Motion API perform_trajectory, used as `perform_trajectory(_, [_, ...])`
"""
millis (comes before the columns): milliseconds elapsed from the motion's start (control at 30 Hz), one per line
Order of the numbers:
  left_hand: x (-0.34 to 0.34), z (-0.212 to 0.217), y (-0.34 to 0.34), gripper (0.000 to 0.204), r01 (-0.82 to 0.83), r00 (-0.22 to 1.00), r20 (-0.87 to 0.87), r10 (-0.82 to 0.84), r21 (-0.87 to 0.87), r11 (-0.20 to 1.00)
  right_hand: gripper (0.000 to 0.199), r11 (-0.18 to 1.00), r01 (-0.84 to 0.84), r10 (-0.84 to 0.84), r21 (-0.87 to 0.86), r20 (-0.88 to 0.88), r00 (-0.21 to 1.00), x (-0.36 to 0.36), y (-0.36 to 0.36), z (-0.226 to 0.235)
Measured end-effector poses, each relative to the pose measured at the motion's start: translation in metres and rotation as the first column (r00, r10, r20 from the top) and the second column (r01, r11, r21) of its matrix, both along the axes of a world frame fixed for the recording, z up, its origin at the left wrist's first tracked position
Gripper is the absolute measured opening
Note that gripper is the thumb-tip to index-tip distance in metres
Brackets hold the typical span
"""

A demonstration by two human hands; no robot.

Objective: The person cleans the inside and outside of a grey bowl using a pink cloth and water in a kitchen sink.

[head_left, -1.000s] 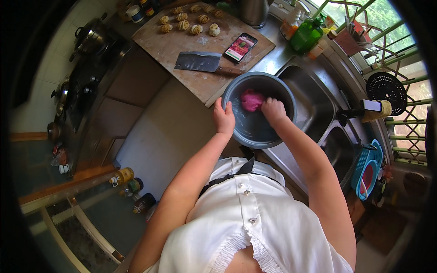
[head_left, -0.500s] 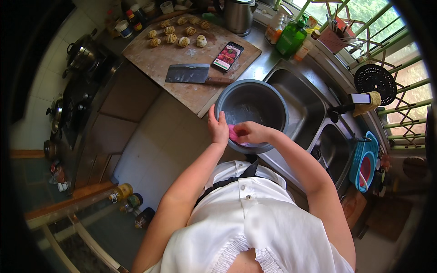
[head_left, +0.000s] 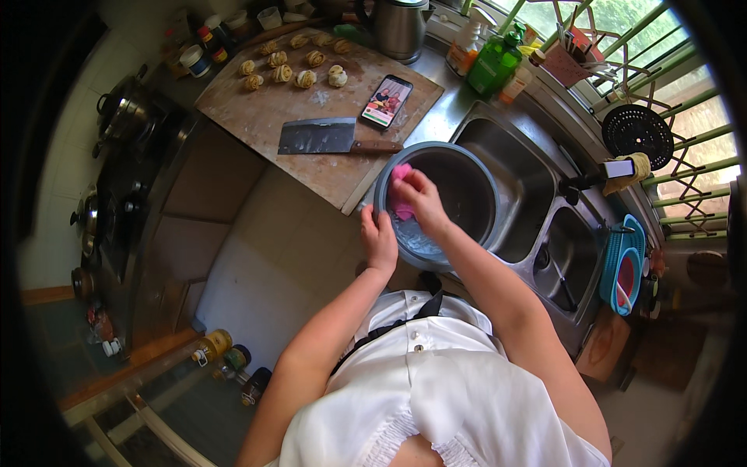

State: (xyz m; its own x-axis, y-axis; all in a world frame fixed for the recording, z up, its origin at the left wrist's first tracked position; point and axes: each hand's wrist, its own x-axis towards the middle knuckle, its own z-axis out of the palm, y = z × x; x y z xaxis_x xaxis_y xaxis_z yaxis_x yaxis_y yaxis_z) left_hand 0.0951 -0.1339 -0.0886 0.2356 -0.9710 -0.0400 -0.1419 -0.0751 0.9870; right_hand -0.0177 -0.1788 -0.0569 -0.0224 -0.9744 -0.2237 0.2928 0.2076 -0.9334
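Observation:
A round grey basin (head_left: 493,194) is tilted in front of me, between the board's corner and the sink. My left hand (head_left: 379,241) is closed on its near-left rim, steadying it from outside. Inside, my right hand (head_left: 422,199) pinches a crumpled pink cloth (head_left: 402,208) against the left inner wall. A wet, whitish sheen covers the inner surface below the cloth. Just beyond the rim, a cleaver (head_left: 317,136) with a wooden handle lies on a large wooden board (head_left: 311,175).
Several rolled dough pieces (head_left: 282,73) and a phone (head_left: 387,101) rest on the board. To the right is a double steel sink (head_left: 510,222). Behind it stand a green bottle (head_left: 495,64) and a steel kettle (head_left: 399,31). A stove with pots (head_left: 128,109) is at the left.
My right hand has moved the pink cloth from the basin's near side up along its left inner wall. The phone's picture has changed. My left hand stays at the rim.

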Motion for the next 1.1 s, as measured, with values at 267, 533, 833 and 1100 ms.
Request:
perform_trajectory(267, [0.026, 0.016, -0.088, 0.038, 0.301, 0.953, 0.012, -0.302, 0.035, 0.953, 0.026, 0.94, -0.311, 0.338, 0.141, -0.252, 0.907, 0.002, 0.06, 0.014])
perform_trajectory(533, [0.016, 0.007, -0.086, 0.036, 0.349, 0.936, -0.046, -0.348, 0.028, 0.937, 0.021, 0.998, -0.06, 0.062, 0.016, -0.198, 0.978, 0.008, 0.016, 0.005])
perform_trajectory(833, [0.04, 0.014, -0.039, 0.021, 0.241, 0.947, -0.257, -0.193, 0.169, 0.956, 0.019, 0.989, 0.033, 0.119, 0.146, -0.9, 0.418, -0.019, -0.005, 0.058])
perform_trajectory(1100, [0.031, 0.03, -0.075, 0.025, 0.288, 0.952, 0.059, -0.302, 0.177, 0.941, 0.02, 0.957, -0.279, 0.162, 0.076, -0.94, 0.301, -0.02, -0.016, 0.042])
